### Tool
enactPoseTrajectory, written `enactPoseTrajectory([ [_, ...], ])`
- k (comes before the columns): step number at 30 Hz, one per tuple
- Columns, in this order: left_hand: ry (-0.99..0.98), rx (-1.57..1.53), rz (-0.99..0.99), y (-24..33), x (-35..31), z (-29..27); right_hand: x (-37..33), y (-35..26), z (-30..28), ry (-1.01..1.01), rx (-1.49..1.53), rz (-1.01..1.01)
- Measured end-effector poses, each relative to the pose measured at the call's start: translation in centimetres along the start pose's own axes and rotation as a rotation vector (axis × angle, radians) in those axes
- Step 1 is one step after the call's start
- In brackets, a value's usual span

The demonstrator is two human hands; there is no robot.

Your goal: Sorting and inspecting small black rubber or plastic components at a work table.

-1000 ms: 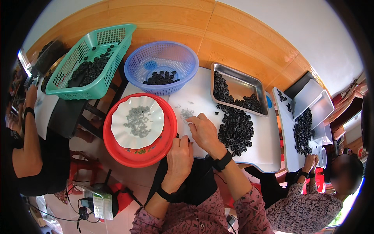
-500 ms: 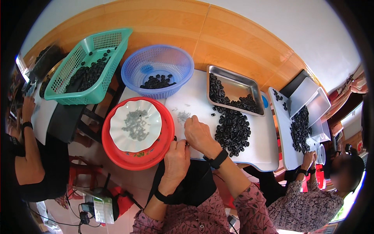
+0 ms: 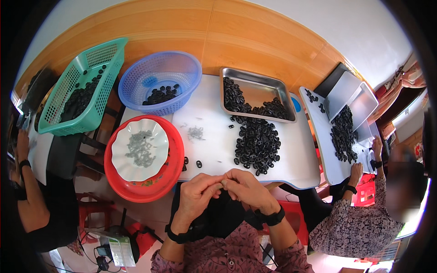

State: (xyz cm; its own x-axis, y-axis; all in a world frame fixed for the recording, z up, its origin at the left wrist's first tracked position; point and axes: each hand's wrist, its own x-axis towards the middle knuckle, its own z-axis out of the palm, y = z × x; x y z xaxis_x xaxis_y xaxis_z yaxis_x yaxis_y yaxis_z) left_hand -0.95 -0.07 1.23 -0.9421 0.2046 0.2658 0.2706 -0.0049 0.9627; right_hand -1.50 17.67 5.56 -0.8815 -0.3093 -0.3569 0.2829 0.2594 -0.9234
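Note:
My left hand (image 3: 196,194) and my right hand (image 3: 248,189) meet just off the table's near edge, fingertips pinched together. Whatever sits between them is too small and too covered to make out. Beyond them on the white tabletop (image 3: 207,157) lie a few loose black two-holed pieces (image 3: 199,164) and a small heap of clear greyish bits (image 3: 195,133). Farther right is a large pile of the black pieces (image 3: 257,145). To the left, a white wavy-rimmed plate (image 3: 119,159) holding more greyish bits rests in a red basin (image 3: 109,175).
Behind stand a blue colander (image 3: 191,86), a green basket (image 3: 50,120) and a metal tray (image 3: 291,102), each with black pieces inside. A co-worker (image 3: 359,223) works at another table (image 3: 330,166) on the right; another person's arm (image 3: 34,193) shows at far left.
My right hand has drawn back from beside the greyish heap and joined the left nearer my body. Loose black pieces by the basin have come into sight. The whole view has shifted somewhat.

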Motion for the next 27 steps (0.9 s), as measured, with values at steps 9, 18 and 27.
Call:
enactPoseTrajectory([
  [9,-0.089,-0.014,-0.009,0.5,-1.2,2.2,-3.7,1.6,-0.4,0.050,0.184,0.089],
  [18,-0.079,-0.070,-0.166,0.2,-1.7,3.4,-4.7,5.0,-1.2,0.377,0.262,-0.013],
  [27,0.071,-0.337,-0.339,-0.6,-1.6,2.7,-3.8,6.8,-4.4,0.859,-0.378,-0.278],
])
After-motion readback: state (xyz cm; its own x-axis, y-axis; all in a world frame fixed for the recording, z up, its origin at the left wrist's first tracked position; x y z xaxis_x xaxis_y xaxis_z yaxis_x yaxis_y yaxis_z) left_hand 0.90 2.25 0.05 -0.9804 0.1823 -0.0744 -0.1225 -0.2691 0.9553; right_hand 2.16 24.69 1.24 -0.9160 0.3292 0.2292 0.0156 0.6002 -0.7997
